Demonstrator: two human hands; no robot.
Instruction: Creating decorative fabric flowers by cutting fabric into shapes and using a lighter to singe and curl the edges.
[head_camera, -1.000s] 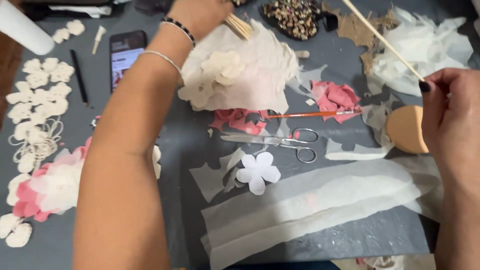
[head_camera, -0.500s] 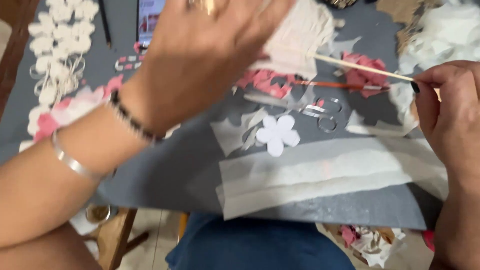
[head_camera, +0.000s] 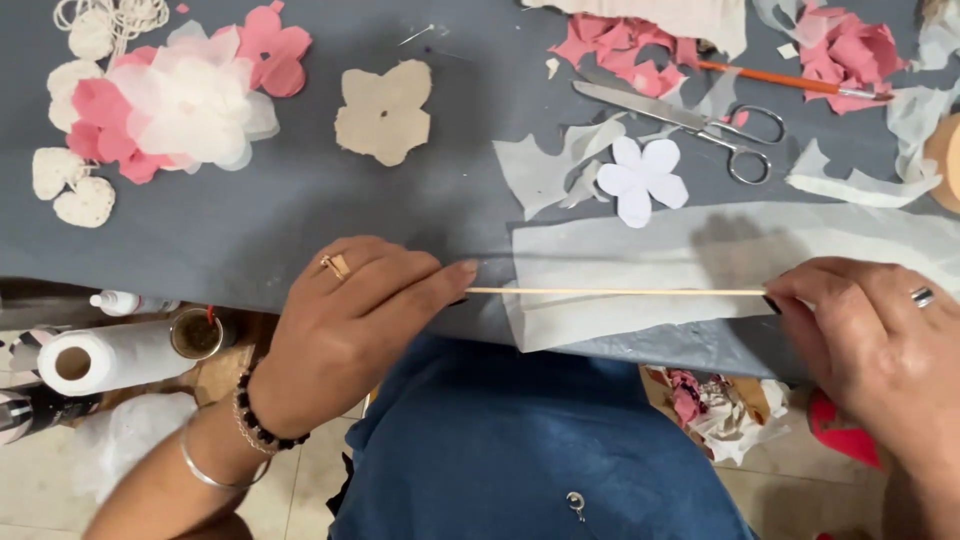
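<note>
Hands at the near edge of the grey cloth-covered table (head_camera: 300, 230), both palm-down, one at each end of a thin pale wooden skewer (head_camera: 615, 291) held level, left to right, just above the table edge. Left hand (head_camera: 350, 320) reaching in from the near left, wrist bent, fingers stretched toward the right, index fingertip and thumb pinched on the skewer's left tip; gold ring on one finger, black bead bracelet and thin silver bangle at the wrist. Right hand (head_camera: 870, 340) coming in from the near right, fingertips closed on the skewer's right end, silver ring on one finger; forearm cut off by the right border. Actual contact at both tips hidden by the fingers themselves.

Under the skewer, long strip of translucent white tissue paper (head_camera: 700, 265), running right and out of view. Nearest of all, blue fabric over the lap (head_camera: 520, 450). Below the table on the left, white paper roll (head_camera: 100, 355) and small round jar (head_camera: 197, 333), partly hidden by the table edge; on the right, crumpled paper scraps (head_camera: 720, 400), hard to make out.

Farther off, white paper flower cutout (head_camera: 643, 178), then silver scissors (head_camera: 690, 125), their tips under pink scraps. To the left, beige paper flower shape (head_camera: 385, 108), and beyond it layered pink and white tissue flower (head_camera: 185, 100). At the far right, orange-handled brush (head_camera: 790, 80), its tip lost among pink paper petals (head_camera: 850, 50).
</note>
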